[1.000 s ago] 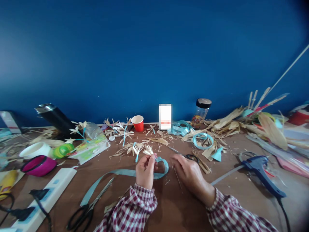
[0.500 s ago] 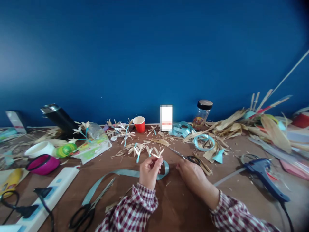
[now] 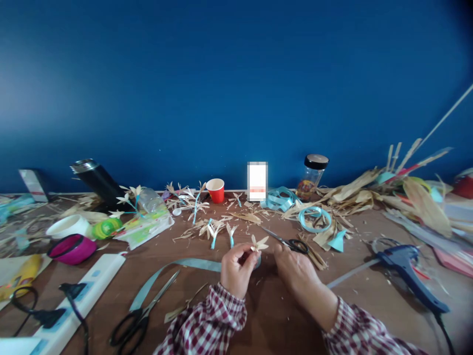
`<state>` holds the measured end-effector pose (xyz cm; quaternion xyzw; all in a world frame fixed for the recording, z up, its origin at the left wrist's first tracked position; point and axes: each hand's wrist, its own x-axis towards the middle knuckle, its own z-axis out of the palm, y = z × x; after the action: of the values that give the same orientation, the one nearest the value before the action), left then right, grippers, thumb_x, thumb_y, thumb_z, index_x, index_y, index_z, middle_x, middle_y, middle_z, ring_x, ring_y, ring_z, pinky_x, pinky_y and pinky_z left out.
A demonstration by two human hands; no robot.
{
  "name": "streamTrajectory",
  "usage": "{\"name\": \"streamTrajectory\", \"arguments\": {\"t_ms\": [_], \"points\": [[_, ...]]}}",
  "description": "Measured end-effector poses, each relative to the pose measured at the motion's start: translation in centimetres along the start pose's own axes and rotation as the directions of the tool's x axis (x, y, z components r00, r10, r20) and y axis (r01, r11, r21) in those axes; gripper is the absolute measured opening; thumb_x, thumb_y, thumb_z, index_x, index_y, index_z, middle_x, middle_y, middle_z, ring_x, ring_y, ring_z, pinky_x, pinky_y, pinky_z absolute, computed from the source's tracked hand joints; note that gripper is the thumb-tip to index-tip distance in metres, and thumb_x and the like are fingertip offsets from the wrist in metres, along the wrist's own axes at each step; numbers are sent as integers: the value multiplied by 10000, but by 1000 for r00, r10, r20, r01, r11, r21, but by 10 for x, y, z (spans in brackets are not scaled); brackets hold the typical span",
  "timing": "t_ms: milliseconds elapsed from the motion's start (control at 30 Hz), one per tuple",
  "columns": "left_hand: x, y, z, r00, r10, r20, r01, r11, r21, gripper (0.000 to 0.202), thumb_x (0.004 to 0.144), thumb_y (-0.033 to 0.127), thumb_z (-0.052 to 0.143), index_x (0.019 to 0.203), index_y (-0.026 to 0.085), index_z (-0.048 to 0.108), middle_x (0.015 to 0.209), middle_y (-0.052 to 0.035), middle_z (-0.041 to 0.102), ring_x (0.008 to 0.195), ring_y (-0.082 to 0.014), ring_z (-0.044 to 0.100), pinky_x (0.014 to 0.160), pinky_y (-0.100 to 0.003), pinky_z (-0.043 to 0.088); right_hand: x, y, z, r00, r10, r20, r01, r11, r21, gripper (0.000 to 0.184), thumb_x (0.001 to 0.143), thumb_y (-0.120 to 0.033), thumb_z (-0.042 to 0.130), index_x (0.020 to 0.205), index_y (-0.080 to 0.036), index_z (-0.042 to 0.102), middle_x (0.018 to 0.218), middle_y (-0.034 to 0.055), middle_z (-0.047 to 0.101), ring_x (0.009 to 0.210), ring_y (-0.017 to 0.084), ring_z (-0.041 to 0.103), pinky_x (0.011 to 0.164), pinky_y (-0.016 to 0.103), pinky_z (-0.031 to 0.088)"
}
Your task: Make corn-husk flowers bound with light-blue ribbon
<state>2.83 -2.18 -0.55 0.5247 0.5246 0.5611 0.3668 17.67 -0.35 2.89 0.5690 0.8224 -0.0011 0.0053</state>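
Table (image 3: 281, 325): brown
Left hand (image 3: 238, 268): you pinch a pale flower (image 3: 259, 242)
Right hand (image 3: 301, 268): near scissors (image 3: 285, 241); I can't tell its grip

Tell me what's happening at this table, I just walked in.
Someone's left hand is holding a small pale flower in its fingers. The right hand is close by, next to some scissors; whether it holds anything is hidden. A blue ribbon stretches out to the left of the left hand. Two similar flowers with blue stems lie just beyond, and a glue gun lies to the right.
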Motion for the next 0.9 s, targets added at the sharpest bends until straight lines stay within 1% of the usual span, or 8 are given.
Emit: {"name": "streamTrajectory", "arguments": {"t_ms": [167,267,333,400,500,600,700,900], "points": [[2,-4,0,1000,-20,-19,20,1000,4,143,727,292,643,760,152,652,603,-20,612,513,-127,553,509,-234,482,-2,17,5,988,-85,-126,108,975,193,172,807,-71,425,789,-155,574,778,76,625,716,154,611,643,229,451],[3,-6,1,998,-56,-27,55,998,-25,141,716,286,650,743,148,657,574,-13,610,500,-127,554,497,-231,478,-1,26,4,974,-81,-210,151,928,341,192,851,-115,371,817,-157,555,795,61,609,692,145,591,671,247,441],[3,-5,1,998,-49,-33,48,999,-21,130,711,278,651,712,148,655,566,-9,608,496,-127,555,501,-232,478,-1,29,4,971,-77,-226,160,913,375,202,870,-132,348,843,-159,547,785,56,615,690,149,595,673,253,433],[3,-4,0,999,-19,-36,19,1000,8,121,713,269,649,690,150,649,568,-9,608,503,-127,556,513,-234,477,-2,28,4,978,-74,-194,138,929,342,164,869,-169,384,863,-156,547,755,56,629,670,158,607,645,251,428],[2,-2,-1,999,32,-35,-30,998,60,116,720,253,643,662,153,629,574,-9,608,524,-128,558,526,-233,465,-6,25,4,994,-59,-97,77,980,185,117,831,-200,476,843,-139,575,737,92,652,664,191,634,587,252,425],[2,1,-1,997,69,-22,-67,993,98,128,728,242,636,635,154,624,593,-18,620,562,-142,581,549,-243,470,-6,20,6,999,-49,-18,49,999,19,135,791,-87,484,811,-124,612,734,126,671,676,234,657,544,267,427],[1,3,-1,992,126,-17,-124,985,121,106,729,226,636,646,161,646,652,-36,652,609,-160,605,591,-271,490,-4,16,8,999,-53,-7,52,998,-44,229,752,23,455,814,-116,627,729,136,682,673,244,668,519,270,432],[1,7,1,988,156,4,-155,974,165,98,733,233,635,662,170,659,684,-53,676,640,-176,621,621,-290,496,-4,7,5,998,-54,-28,51,994,-101,240,775,35,431,846,-96,619,710,146,675,639,242,669,498,277,451]]}}
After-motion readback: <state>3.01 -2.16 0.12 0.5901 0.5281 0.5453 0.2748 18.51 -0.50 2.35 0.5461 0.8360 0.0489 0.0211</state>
